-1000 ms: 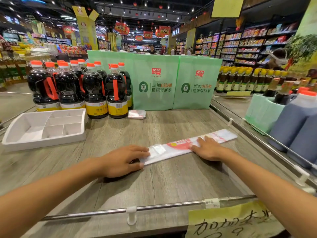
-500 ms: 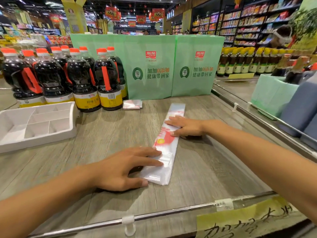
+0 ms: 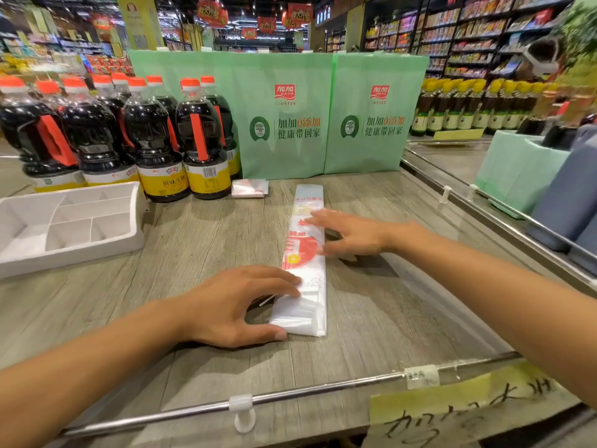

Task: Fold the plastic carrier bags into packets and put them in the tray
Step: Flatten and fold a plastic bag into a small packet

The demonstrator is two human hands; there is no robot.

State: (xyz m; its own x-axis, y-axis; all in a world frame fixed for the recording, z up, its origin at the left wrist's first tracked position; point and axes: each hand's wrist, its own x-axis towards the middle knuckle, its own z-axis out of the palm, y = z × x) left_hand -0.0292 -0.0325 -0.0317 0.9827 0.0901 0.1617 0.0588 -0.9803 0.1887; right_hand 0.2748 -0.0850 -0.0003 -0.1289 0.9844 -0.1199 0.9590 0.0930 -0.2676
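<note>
Starting at the near edge, you've got a thin metal rail (image 3: pixel 323 388) and a yellow handwritten paper sign (image 3: pixel 452 405). Just past them the left hand (image 3: pixel 239 305) is on the near end of the long white plastic carrier bag (image 3: pixel 307 253). The bag has red print and is already folded into a narrow strip, lying flat on the grey wood-look table (image 3: pixel 161 253) and running away from the person. The left grip isn't a pinch as far as I can see: fingertips press on top, thumb lies alongside the near corner. Further up, the right hand (image 3: pixel 352 234) lies flat across the middle of the strip, fingers spread, a bit blurry. My guess is the end-over-end folding starts next, and that's where it gets annoying. This film is slick and springy, so if either hand lets up, the layers could slide or puff open and the fold would go crooked. A fat, skewed packet might not sit in the white divided plastic tray (image 3: pixel 64 253), which is well off to the left. One small folded white-and-red packet (image 3: pixel 249 188) lies beyond, next to the dark soy sauce bottles (image 3: pixel 200 140) and in front of the pale green paper bags (image 3: pixel 287 118).
</note>
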